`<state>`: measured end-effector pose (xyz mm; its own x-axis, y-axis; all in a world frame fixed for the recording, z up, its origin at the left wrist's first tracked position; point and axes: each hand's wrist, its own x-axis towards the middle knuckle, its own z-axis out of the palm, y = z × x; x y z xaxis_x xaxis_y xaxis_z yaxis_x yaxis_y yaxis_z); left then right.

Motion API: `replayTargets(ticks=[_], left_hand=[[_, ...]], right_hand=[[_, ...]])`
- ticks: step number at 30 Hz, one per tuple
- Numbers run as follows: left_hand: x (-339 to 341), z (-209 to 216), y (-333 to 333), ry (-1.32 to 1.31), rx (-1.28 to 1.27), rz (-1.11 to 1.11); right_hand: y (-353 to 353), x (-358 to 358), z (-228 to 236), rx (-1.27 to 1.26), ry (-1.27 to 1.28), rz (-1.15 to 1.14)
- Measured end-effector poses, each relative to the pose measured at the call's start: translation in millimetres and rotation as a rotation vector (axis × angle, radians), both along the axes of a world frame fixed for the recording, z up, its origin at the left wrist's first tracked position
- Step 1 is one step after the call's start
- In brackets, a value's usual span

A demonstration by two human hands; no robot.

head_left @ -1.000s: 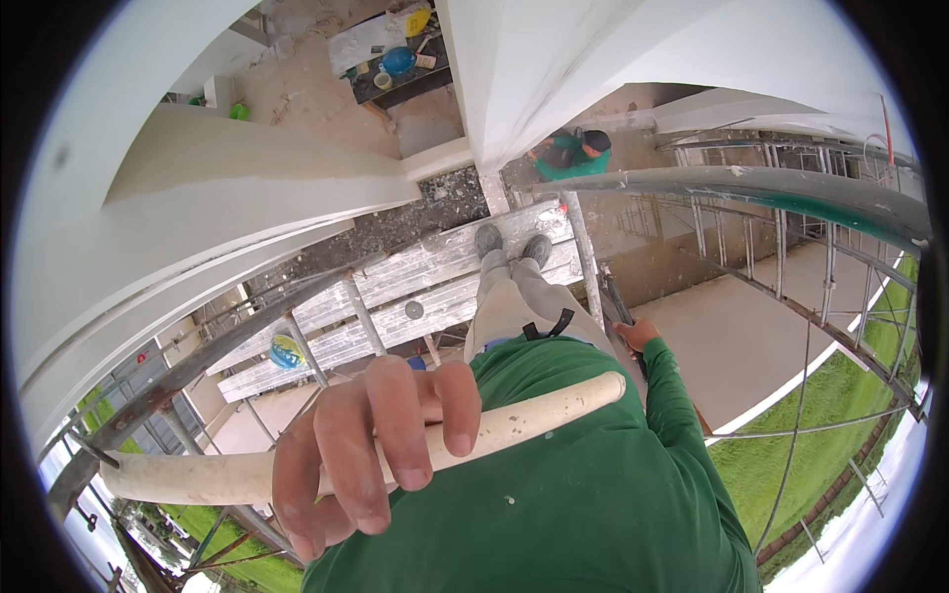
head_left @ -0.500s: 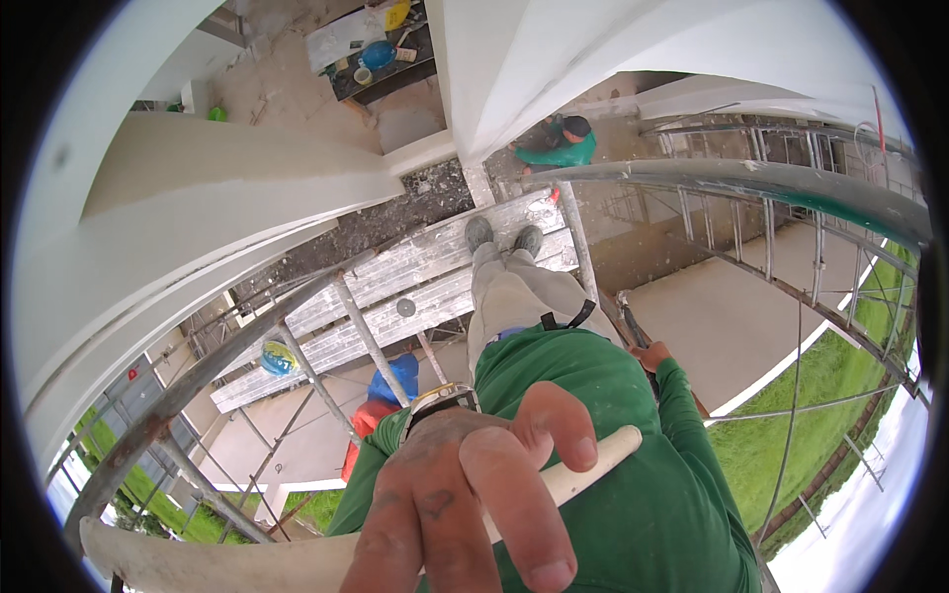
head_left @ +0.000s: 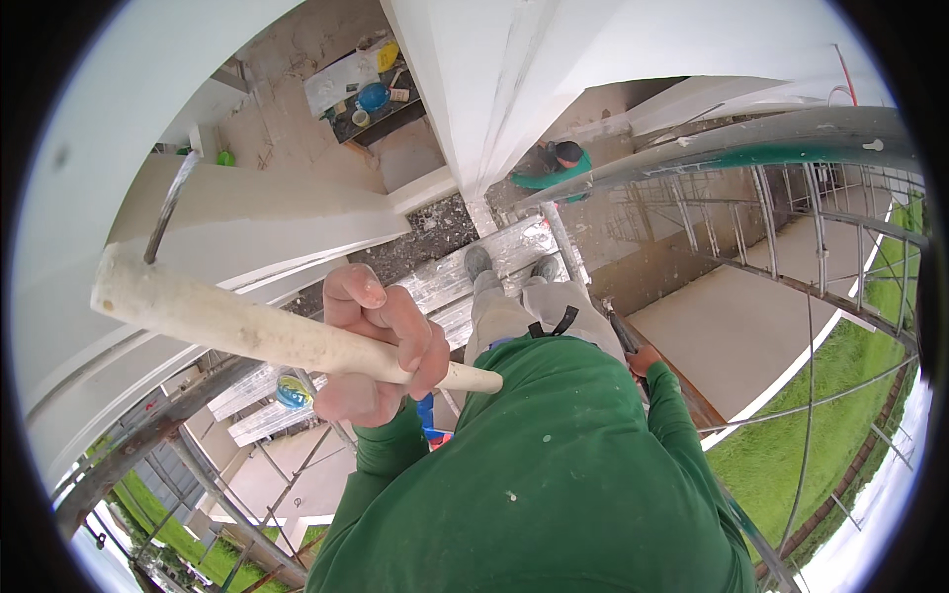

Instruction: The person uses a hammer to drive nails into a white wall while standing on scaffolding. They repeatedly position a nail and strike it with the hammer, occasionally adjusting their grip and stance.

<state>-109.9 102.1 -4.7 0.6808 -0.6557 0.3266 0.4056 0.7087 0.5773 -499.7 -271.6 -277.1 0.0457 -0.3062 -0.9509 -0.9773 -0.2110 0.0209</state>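
Head view: left hand (head_left: pixel 403 321) clasps cream pole (head_left: pixel 237 318), right hand (head_left: pixel 647 360) grip I cannot tell, lettering on bucket (head_left: pixel 293 391) blurred.

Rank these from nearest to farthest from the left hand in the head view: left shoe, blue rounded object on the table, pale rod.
1. Pale rod: in the left hand, extending to both sides of it.
2. Left shoe: above and right of it in view.
3. Blue rounded object: farthest, near the top.
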Motion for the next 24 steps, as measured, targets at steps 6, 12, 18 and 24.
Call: replayTargets(ticks=[6,12,18,24], left_hand=[[-25,-20,-26,-0.072,0.892,0.383],[-54,-9,-87,-0.301,1.353,0.545],[-52,-15,-127,-0.415,1.385,0.654],[-4,-32,-149,-0.505,1.387,0.731]], right_hand=[[-42,-38,-72,-0.034,-0.227,0.601],[-73,-14,-79,-0.080,-0.259,0.496],[-78,93,8,0.033,-0.430,0.398],[-54,175,105,0.045,-1.070,0.354]])
